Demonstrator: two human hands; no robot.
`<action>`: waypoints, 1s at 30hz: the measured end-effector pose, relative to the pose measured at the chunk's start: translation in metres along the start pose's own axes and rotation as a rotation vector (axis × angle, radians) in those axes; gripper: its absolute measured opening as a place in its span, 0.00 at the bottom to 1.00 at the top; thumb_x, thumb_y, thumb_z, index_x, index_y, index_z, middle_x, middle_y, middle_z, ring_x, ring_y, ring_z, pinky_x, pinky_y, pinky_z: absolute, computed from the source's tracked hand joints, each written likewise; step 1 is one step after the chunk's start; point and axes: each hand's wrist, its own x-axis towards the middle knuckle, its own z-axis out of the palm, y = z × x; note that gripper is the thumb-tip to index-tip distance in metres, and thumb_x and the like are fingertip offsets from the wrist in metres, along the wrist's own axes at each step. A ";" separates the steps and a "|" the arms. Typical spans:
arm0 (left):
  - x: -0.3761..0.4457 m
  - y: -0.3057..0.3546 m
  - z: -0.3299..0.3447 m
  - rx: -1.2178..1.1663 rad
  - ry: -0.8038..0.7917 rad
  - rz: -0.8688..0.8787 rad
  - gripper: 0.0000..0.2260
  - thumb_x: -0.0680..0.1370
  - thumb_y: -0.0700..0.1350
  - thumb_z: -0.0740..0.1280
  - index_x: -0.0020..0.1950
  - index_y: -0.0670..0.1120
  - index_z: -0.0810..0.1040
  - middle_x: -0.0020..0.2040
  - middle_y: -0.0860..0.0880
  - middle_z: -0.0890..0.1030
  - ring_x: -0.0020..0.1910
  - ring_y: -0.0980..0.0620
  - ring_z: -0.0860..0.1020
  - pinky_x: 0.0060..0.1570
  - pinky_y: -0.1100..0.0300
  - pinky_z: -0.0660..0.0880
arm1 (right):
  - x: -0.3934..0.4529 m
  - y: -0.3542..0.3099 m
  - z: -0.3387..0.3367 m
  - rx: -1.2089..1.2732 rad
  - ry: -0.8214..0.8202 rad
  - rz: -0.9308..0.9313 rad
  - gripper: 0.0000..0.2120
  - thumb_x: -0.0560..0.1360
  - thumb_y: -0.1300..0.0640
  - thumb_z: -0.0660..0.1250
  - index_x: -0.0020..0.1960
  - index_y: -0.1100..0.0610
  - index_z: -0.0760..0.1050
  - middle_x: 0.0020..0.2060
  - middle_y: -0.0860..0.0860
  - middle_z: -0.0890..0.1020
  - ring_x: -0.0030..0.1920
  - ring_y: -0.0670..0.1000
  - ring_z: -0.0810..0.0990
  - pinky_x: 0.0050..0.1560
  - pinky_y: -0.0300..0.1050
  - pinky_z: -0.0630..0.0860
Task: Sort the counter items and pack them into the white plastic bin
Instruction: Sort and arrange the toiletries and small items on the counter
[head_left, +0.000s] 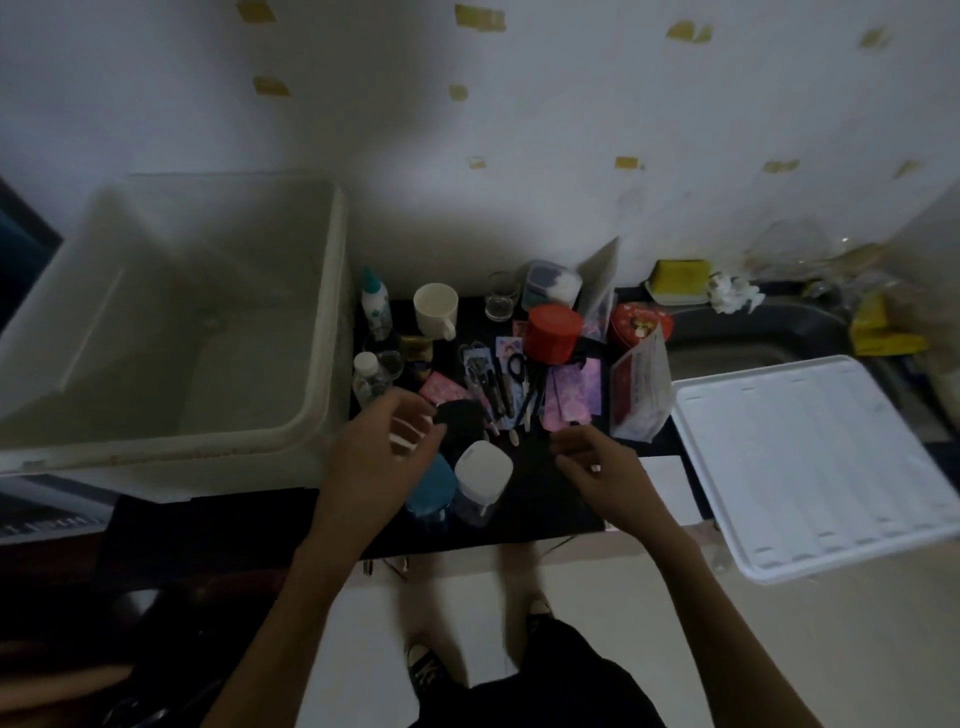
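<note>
The large white plastic bin (322, 291) stands open on the left with nothing visible inside. On the black counter (540, 499) lie mixed small items: a white mug (435, 310), a red tin (553, 332), pens and scissors (506, 384), and pink and purple cards (574, 395). My left hand (382, 449) reaches over a blue-lidded jar (431, 491) and pinches the left edge of a small black item (462, 422). A white-lidded jar (484, 480) stands just below that item. My right hand (597, 467) hovers over the counter's front with fingers loosely curled, holding nothing I can see.
The bin's white lid (810, 457) lies at the right, overhanging the counter edge beside a dark sink (753, 343). A yellow sponge (680, 278), a heart-shaped red tin (641, 322), a glass (503, 296) and small bottles (376, 301) line the back. My feet stand on pale floor below.
</note>
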 end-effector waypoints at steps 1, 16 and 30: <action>0.007 0.007 0.011 -0.009 -0.022 0.036 0.06 0.76 0.45 0.71 0.50 0.50 0.77 0.43 0.56 0.80 0.43 0.61 0.79 0.42 0.68 0.77 | 0.002 0.002 -0.010 0.010 0.035 -0.008 0.11 0.77 0.57 0.69 0.58 0.51 0.76 0.48 0.44 0.82 0.48 0.38 0.81 0.44 0.28 0.75; 0.124 0.044 0.249 0.117 -0.245 -0.069 0.09 0.75 0.49 0.72 0.49 0.46 0.77 0.41 0.52 0.80 0.38 0.55 0.77 0.42 0.58 0.77 | 0.125 0.103 -0.154 0.037 0.289 0.131 0.07 0.75 0.54 0.70 0.50 0.56 0.78 0.42 0.49 0.82 0.42 0.48 0.82 0.42 0.40 0.75; 0.214 0.052 0.314 0.175 0.109 -0.311 0.26 0.71 0.53 0.75 0.60 0.42 0.69 0.55 0.45 0.72 0.52 0.47 0.74 0.44 0.56 0.71 | 0.283 0.235 -0.166 0.392 0.059 0.608 0.57 0.52 0.38 0.83 0.70 0.63 0.62 0.65 0.60 0.75 0.63 0.59 0.76 0.63 0.59 0.75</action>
